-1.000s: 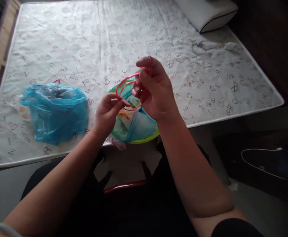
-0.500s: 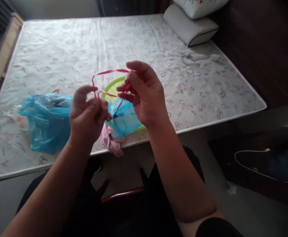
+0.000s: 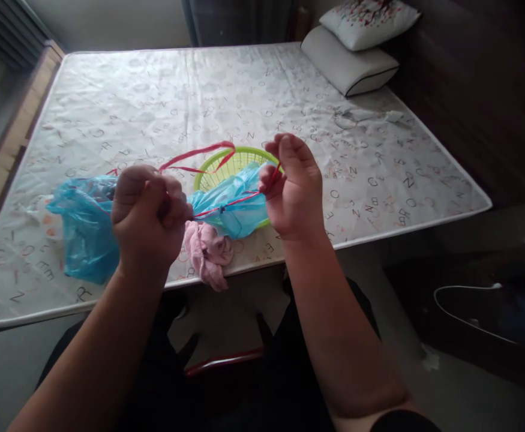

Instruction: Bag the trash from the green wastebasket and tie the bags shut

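A red ribbon-like string runs taut between my two hands, and a loose loop of it arcs up above them. My left hand is closed on the string, fingers curled in. My right hand pinches the string's other stretch between its fingers. Behind the string, a light blue plastic bag lies over a yellow-green mesh basket. To the left stands a fuller blue plastic bag, partly hidden by my left hand; its dark contents are unclear. A crumpled pink cloth lies near the mattress edge.
The letter-printed mattress spreads in front of me. At its far right, a patterned pillow rests on a grey-white one. A white cable lies on a dark surface at right. Below the mattress edge shows a reddish bar.
My hands have moved apart, the right one going right, and the string between them has straightened. More of the basket and pink cloth shows. The view has shifted slightly.
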### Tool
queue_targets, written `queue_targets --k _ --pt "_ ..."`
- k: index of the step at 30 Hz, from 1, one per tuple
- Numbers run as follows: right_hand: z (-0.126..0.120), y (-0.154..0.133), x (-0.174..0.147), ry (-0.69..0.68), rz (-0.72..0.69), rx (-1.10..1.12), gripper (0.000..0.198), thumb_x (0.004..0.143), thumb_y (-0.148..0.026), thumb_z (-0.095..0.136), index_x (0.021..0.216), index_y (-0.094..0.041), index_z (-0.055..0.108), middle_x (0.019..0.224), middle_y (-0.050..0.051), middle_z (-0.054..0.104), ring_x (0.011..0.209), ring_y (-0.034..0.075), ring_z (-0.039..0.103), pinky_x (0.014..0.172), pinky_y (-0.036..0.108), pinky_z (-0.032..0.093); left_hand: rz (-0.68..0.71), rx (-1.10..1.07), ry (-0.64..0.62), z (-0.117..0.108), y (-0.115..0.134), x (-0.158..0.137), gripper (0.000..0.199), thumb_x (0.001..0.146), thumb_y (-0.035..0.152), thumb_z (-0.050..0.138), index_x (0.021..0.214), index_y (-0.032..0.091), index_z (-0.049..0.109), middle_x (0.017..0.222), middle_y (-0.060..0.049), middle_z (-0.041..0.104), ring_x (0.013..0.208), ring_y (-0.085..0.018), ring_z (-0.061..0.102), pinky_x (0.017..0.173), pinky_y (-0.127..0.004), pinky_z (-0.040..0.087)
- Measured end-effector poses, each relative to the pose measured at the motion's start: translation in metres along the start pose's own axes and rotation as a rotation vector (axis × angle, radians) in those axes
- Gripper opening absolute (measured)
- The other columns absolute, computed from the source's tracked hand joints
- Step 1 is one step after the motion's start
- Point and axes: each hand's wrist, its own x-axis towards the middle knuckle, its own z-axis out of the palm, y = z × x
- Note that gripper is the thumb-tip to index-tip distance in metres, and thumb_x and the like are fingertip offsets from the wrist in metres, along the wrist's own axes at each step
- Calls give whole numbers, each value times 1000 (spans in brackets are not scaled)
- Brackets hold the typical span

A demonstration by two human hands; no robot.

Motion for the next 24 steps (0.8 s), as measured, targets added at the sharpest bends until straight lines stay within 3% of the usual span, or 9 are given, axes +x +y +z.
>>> queue_targets --k 4,7,9,15,20,22,24 --pt "-6 -5 0 -5 2 34 42 100 -70 56 121 -35 66 100 2 70 53 11 42 47 30 39 -5 33 64 1 -11 -3 18 85 17 81 76 27 70 72 2 63 46 -6 38 42 -20 37" --pt "1 -19 -7 -72 50 122 37 101 -67 55 109 -32 66 84 -3 63 47 9 25 41 29 28 -70 132 41 4 -19 -9 9 86 17 76 79 23 77 69 0 64 51 -8 48 43 -18 41" --pt "9 -24 -13 -173 89 179 35 101 -64 57 102 -30 65 74 -5 54 47 8 21 41 27 25 -123 191 -20 6 -22 -13 7 87 20 75 87 22 82 70 -1 67 55 -9 55 46 -19 46" --pt "22 -26 -21 -462 122 192 38 97 -62 69 89 -26 64 68 -4 49 57 11 40 47 25 38 -208 313 -330 3 -29 -22 13 80 31 89 83 21 81 70 -2 72 65 -19 70 53 -27 58" --pt "25 -32 -22 -464 47 68 40 98 -56 72 78 -24 57 75 -2 51 72 13 52 60 25 51 -295 340 -526 3 -33 -23 18 83 35 90 80 21 79 67 -4 71 62 -20 70 49 -27 55" --pt "27 -33 -23 -482 18 21 40 99 -55 71 79 -24 57 77 -1 53 77 14 54 66 26 54 -301 357 -526 7 -34 -25 19 81 36 92 84 21 80 70 -4 72 68 -22 72 55 -28 58" --pt "28 -32 -23 -518 -15 -24 37 101 -53 68 81 -23 59 83 0 58 84 15 59 76 28 56 -288 358 -447 12 -35 -25 23 80 38 93 88 21 80 75 -4 74 76 -22 74 62 -29 61"
